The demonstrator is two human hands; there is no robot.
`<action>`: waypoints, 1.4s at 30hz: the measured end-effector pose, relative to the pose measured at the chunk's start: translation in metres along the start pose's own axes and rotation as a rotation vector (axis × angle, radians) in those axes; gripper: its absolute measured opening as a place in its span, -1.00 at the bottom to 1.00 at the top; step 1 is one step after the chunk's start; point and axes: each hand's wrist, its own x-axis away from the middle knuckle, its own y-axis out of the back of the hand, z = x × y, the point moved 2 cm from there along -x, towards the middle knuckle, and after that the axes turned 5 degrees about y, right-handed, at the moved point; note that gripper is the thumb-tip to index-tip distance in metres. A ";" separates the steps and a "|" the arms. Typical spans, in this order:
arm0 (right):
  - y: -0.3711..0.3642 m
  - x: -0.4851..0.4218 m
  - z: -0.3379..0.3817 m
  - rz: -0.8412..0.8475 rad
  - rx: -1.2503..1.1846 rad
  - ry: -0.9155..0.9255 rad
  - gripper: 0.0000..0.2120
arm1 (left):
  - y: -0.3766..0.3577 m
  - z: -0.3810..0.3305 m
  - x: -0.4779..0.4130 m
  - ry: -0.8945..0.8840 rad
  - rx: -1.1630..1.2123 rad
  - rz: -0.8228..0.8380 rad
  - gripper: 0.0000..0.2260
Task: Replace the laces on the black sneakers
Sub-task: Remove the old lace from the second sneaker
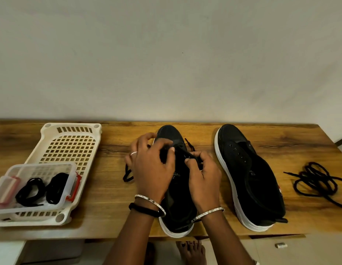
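L hand [151,165] grips sneaker [178,209], R hand [203,175] pinches lace [189,144], wrists close.

Single head cam — looks fwd & down over table [109,207] edge, close; wall [166,54] behind.

You see the centre sneaker [178,209] and the right sneaker [250,176]: black, white soles. The tabletop [109,207] is brown wood-grain. Near its left edge: cream grid-perforated tray [51,129], clear red-clasped box [40,167].

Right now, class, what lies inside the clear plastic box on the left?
Two coiled bundles of black laces lie in the clear box. Whatever is beneath them is hidden.
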 end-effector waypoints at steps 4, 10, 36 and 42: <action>-0.001 0.000 -0.001 0.006 0.010 0.010 -0.93 | -0.008 -0.004 0.006 -0.050 -0.142 0.134 -0.84; -0.001 0.000 -0.001 0.012 0.009 0.011 -0.92 | -0.015 0.003 0.004 0.074 0.079 0.175 -0.92; -0.002 0.001 0.000 0.040 0.011 0.008 -0.90 | -0.010 0.006 -0.002 -0.078 -0.104 0.242 -0.84; -0.002 0.000 -0.001 0.026 0.012 0.008 -0.87 | -0.020 0.013 -0.004 0.211 0.462 0.169 -0.93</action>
